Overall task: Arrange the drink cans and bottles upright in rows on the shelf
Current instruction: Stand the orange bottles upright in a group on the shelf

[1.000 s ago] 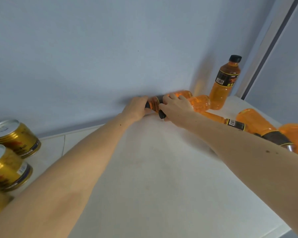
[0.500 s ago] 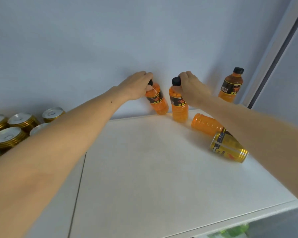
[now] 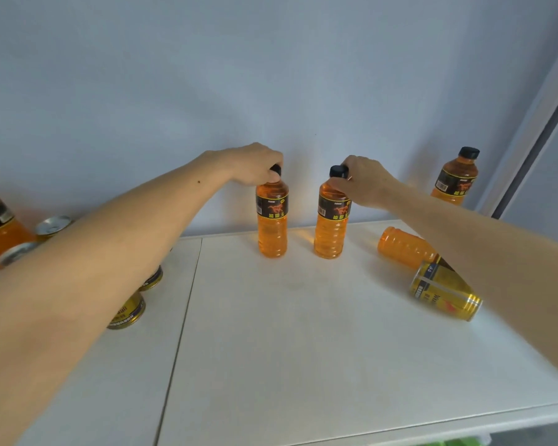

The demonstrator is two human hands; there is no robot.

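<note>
— Hands first, please: what do we record?

— We record the left hand [image 3: 255, 165] gripping the cap of the left bottle [image 3: 272, 220], and the right hand [image 3: 363, 181] curled round the neck of the right bottle [image 3: 332, 223]. Both bottles stand upright on the shelf [image 3: 303, 349], near the back wall and a little apart.

— Handling properties?

— We judge them full, so fairly heavy and steady once set down; the ribbed plastic walls likely give under a squeeze. The cap and neck look the firmest hold.

— Outstanding items?

— We note one fallen bottle [image 3: 406, 249] and one fallen can [image 3: 445, 291] on their sides at the right, touching or nearly so. The can is smooth and round; we expect it to roll, so we would grasp it across the body. A third bottle [image 3: 458, 178] stands upright at the far right.
</note>
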